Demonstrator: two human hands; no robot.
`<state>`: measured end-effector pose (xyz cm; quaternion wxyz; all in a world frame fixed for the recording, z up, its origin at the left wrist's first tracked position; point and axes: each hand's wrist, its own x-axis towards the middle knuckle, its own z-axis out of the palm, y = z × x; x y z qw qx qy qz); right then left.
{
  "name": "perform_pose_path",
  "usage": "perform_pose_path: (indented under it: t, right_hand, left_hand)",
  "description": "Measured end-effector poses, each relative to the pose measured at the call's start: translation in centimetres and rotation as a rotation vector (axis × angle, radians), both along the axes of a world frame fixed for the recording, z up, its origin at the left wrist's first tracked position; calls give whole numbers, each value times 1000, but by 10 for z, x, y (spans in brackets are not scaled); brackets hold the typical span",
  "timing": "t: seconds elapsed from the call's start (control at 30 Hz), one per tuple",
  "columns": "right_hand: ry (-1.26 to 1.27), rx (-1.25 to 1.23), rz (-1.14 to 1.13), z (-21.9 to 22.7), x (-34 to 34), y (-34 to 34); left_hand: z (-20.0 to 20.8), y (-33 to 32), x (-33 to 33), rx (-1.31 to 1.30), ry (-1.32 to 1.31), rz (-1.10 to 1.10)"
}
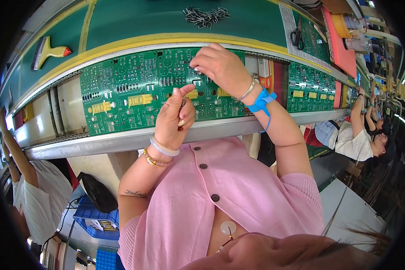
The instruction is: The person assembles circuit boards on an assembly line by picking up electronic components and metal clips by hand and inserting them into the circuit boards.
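The green tabletop (139,22) runs beyond metal rails (121,140), which probably keep the circuit boards (141,74) level and steady between them. Over the boards, the right hand (218,65) bends its fingers together; the left hand (173,112) curls its lower ones. I cannot tell whether either grips anything. Bent metal pieces (204,17) lie piled on the tabletop, presumably for easy reach.

wearer's two hands (174,116), at least two circuit boards (108,77), one brush (48,51), one pair of scissors (297,38), three cardigan buttons (204,166)
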<state>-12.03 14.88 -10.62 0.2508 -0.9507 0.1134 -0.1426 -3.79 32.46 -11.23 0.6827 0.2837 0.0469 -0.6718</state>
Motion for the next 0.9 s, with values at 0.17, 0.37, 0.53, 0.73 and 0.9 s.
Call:
perform_pose_path:
  t: [0.17,0.37,0.53,0.73,0.9]
  right_hand:
    - [-71,179,47,13,-2,8]
    - [69,510,199,23,-6,32]
    - [100,806,-107,21,-3,9]
    - [16,356,-123,-1,11,-10]
    - [-32,220,-118,-3,17,-10]
  left_hand:
    - [6,-3,1,8,-6,27]
    - [-6,0,3,-166,-32,-69]
    - [-4,2,3,-76,162,90]
    - [-6,11,8,-13,56,95]
    - [2,9,5,37,-24,79]
